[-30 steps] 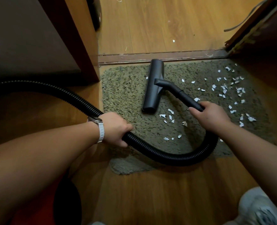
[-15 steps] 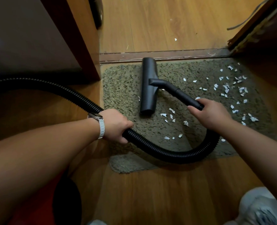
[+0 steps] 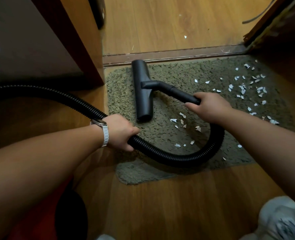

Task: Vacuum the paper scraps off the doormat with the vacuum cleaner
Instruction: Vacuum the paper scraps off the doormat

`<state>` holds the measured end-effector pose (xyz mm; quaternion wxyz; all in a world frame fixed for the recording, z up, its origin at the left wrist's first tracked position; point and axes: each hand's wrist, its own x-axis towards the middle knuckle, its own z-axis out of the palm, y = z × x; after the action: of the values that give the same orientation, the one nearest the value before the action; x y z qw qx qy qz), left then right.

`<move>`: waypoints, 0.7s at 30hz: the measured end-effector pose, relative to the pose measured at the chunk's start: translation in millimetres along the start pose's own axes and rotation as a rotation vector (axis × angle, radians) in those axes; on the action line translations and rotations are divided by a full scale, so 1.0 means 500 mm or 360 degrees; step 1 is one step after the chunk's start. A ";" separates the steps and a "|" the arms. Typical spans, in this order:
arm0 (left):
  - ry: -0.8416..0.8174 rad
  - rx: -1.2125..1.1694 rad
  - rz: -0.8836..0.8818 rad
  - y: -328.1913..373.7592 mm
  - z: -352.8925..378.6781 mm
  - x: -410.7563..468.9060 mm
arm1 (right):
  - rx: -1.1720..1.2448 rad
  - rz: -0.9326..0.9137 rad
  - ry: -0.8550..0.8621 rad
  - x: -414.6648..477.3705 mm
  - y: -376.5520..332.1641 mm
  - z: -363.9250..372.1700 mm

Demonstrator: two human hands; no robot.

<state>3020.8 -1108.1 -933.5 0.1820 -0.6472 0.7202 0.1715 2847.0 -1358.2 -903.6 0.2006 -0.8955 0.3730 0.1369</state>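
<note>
A shaggy grey-green doormat (image 3: pixel 174 77) lies on the wooden floor in front of a door sill. The black floor nozzle (image 3: pixel 141 94) rests lengthwise on the mat's left part. My right hand (image 3: pixel 210 108) grips the black wand just behind the nozzle. My left hand (image 3: pixel 120 132), with a white watch on the wrist, grips the ribbed black hose (image 3: pixel 183 158), which loops over the mat's near edge. White paper scraps (image 3: pixel 245 89) are scattered over the mat's right side, and a smaller group of scraps (image 3: pixel 183 125) lies between nozzle and hose.
A wooden door frame and dark panel (image 3: pixel 84 49) stand at the left. A brown door sill (image 3: pixel 178 54) runs behind the mat, with a few scraps (image 3: pixel 185 37) on the floor beyond. The red vacuum body (image 3: pixel 44 213) sits at lower left, my shoe (image 3: pixel 281 220) at lower right.
The nozzle has slid leftward across the mat, away from the scraps near its foot, and my right hand moved left with the wand. My left hand stays on the hose.
</note>
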 end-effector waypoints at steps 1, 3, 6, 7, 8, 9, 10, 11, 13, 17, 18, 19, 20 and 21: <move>-0.0015 0.0007 -0.0001 0.000 -0.001 0.001 | -0.0045 -0.0050 -0.0020 -0.001 -0.006 -0.002; -0.0019 0.0007 0.0005 0.004 -0.002 0.003 | -0.0124 -0.0128 -0.0058 -0.009 -0.009 -0.005; -0.0002 -0.0003 0.0014 0.011 -0.004 0.006 | -0.0159 -0.0146 -0.0086 -0.028 0.006 -0.008; 0.0008 -0.0009 0.0013 0.013 -0.006 0.006 | -0.0151 -0.0120 -0.0072 -0.036 0.016 -0.006; 0.0015 -0.0014 0.0009 0.013 -0.008 0.005 | -0.0140 -0.0079 -0.0044 -0.044 0.027 -0.004; 0.0021 -0.0017 0.0004 0.013 -0.010 0.004 | -0.0122 -0.0026 -0.0013 -0.051 0.042 0.001; 0.0027 -0.0020 -0.0001 0.012 -0.011 0.003 | -0.0090 0.0033 0.0013 -0.059 0.055 0.007; 0.0032 -0.0026 -0.0004 0.012 -0.013 0.002 | -0.0046 0.0093 0.0031 -0.068 0.067 0.012; 0.0034 -0.0032 0.0001 0.012 -0.015 0.000 | 0.0023 0.0187 0.0070 -0.084 0.084 0.018; 0.0055 -0.0005 0.0050 0.014 -0.010 -0.004 | 0.0014 0.0211 0.0137 -0.095 0.082 0.018; 0.0057 0.0005 0.0059 0.012 -0.009 -0.005 | 0.0001 0.0193 0.0121 -0.096 0.074 0.019; 0.0057 0.0019 0.0066 0.011 -0.008 -0.006 | -0.0024 0.0165 0.0097 -0.095 0.063 0.021; 0.0052 0.0034 0.0074 0.010 -0.006 -0.007 | -0.0059 0.0124 0.0074 -0.095 0.052 0.025; 0.0042 0.0044 0.0084 0.010 -0.004 -0.009 | -0.0098 0.0082 0.0058 -0.094 0.040 0.030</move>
<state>3016.3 -1104.9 -929.4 0.1769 -0.6276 0.7416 0.1576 2799.0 -1335.4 -903.2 0.1626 -0.8936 0.3953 0.1370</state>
